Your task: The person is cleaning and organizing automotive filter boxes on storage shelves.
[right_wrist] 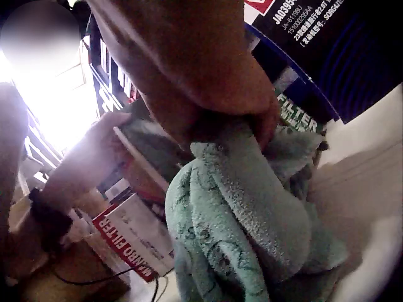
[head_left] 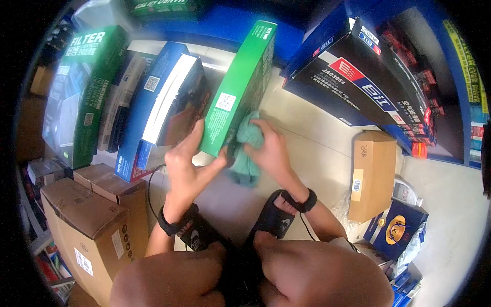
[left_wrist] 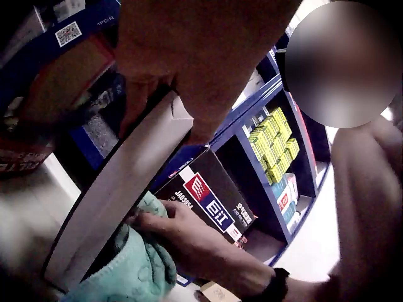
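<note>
A green box stands tilted between the two hands in the head view. The left hand grips its near end, thumb on one side and fingers on the other. A teal cloth is bunched in the right hand, against the box's right face. In the left wrist view the right hand holds the cloth beside the box's pale narrow side. The right wrist view shows the cloth hanging in folds from the right hand.
Blue and green filter boxes stand in a row at the left, above brown cartons. A large black box is at the upper right, near shelves. A brown carton and a dark blue box are at the right.
</note>
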